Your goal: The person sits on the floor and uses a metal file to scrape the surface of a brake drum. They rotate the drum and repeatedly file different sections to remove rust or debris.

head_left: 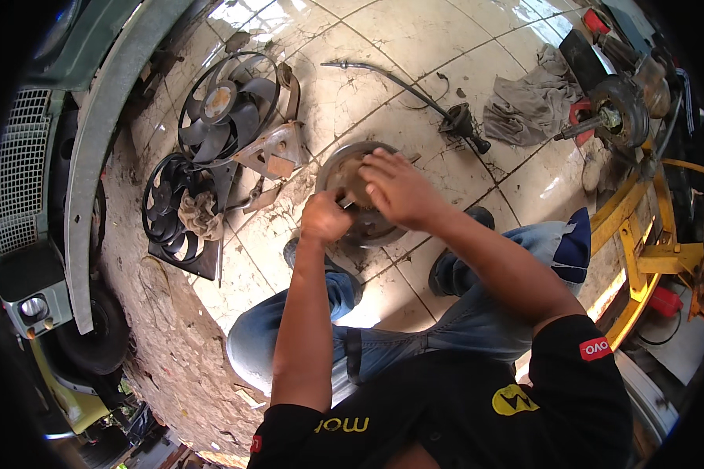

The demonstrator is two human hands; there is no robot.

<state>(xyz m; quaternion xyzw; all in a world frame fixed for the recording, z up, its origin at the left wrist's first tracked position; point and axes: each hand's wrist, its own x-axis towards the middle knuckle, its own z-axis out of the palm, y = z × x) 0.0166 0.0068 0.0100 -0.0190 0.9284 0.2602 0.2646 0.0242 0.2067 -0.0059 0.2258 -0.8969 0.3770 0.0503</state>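
On the tiled floor between my feet lies a round metal disc with a raised rim [327,166], like a flywheel or clutch part. My right hand [399,187] rests across it, fingers stretched out and lying flat. Beneath those fingers is a brownish patch [355,181]; whether it is a separate piece or the disc's own face, I cannot tell. My left hand [325,216] is closed at the disc's left side. A small pale tip pokes out by its thumb, but what the fist grips is hidden.
Left of the disc lie two black radiator fans [228,109], a metal bracket [278,152] and a crumpled rag [200,216]. A gear lever with cable [455,121] lies ahead. At right are a grey cloth [528,102] and a yellow metal stand [641,250]. A vehicle front [31,266] borders the left.
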